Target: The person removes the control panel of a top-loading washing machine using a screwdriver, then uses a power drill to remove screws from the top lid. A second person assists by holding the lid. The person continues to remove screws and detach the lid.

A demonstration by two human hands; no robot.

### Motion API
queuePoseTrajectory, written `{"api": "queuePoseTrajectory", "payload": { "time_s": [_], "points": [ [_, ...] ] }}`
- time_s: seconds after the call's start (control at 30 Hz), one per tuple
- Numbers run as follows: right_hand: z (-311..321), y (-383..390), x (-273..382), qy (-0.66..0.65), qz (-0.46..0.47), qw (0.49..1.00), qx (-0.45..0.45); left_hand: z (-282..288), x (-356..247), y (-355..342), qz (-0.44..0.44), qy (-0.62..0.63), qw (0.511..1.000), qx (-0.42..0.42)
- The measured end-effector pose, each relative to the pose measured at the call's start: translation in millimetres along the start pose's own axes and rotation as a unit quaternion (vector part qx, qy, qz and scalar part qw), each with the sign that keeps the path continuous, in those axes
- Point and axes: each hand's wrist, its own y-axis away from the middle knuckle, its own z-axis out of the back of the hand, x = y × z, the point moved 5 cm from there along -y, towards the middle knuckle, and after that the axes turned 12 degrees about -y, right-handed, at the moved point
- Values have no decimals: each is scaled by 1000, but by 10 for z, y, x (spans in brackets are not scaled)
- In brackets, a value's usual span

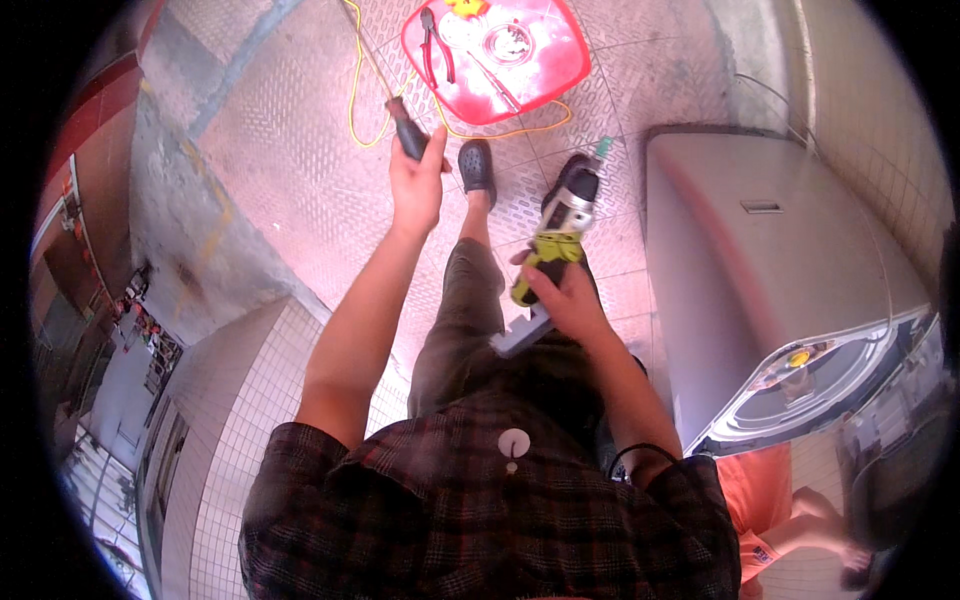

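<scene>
My left hand (415, 180) grips the dark handle of a long-shafted screwdriver (408, 128), angled up toward a yellow cord (357, 70). My right hand (565, 295) holds a lime-green, black and silver power driver (558, 225) with a green-tipped bit pointing away from me; a grey block (522, 330) shows beneath it. Beyond my hands, a red-rimmed tray (575, 70) on the floor holds red-handled pliers (447, 70), a yellow item (465, 6), a round container of small pieces (508, 42) and a slim tool (497, 90).
My shoes stand on patterned floor tiles (630, 70). A large grey front-loading appliance (760, 250) is close on my right, with a person in orange (760, 495) behind it at lower right. A tiled ledge (250, 370) and a concrete strip (190, 250) run along my left.
</scene>
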Motion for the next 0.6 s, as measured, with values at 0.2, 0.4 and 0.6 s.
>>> {"api": "queuePoseTrajectory", "payload": {
  "time_s": [0.2,0.4,0.6],
  "points": [
    [381,177,89,-20,-24,998,-48,-404,714,-625,46,-55,997,8],
    [472,148,50,-38,-39,997,-59,-632,742,-745,55,-239,969,29],
    [409,76,-9,-45,8,997,-60,-704,993,-940,64,-317,944,68]
  ]
}}
